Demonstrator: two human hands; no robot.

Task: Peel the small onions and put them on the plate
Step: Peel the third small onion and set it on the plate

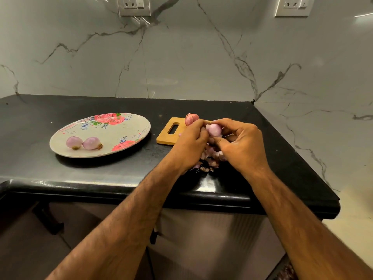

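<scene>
Tugging skin while the left grip (191,142) and right grip (243,145) both pinch the small onion (214,130) above the cutting board (163,138) could squirt the slick bulb off the counter (121,172), missing the plate (142,123).

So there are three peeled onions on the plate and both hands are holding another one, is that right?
Not quite. The head view shows two peeled onions on the plate, not three. The rest stands: the left hand and right hand are both holding another onion.
</scene>
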